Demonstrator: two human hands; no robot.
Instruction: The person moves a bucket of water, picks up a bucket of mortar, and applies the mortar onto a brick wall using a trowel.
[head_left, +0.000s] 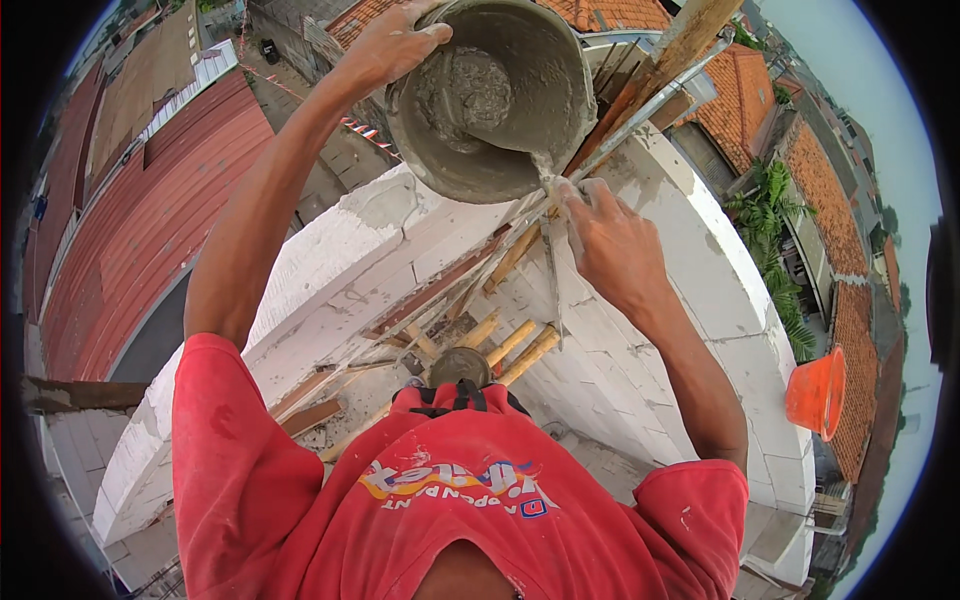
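My left hand (405, 45) grips the rim of a tilted grey bucket (425, 125) at the top middle, with wet grey mortar (475, 90) inside. A thick grey stream spills over the bucket's lower right edge. My right hand (600, 235) is just below that spill, beside the bucket and a long pale metal bar (645, 110). Its fingers are curled and smeared with grey; I cannot make out what they hold. A weathered timber post (665, 55) stands behind the bar.
I am high between white block walls (680, 240). An orange bucket (810, 395) sits at the right wall's outer edge. Below me are bamboo poles (525, 350), planks (310, 415) and another round container (460, 365). Red metal roofs (120, 260) and tiled roofs (830, 200) lie beyond.
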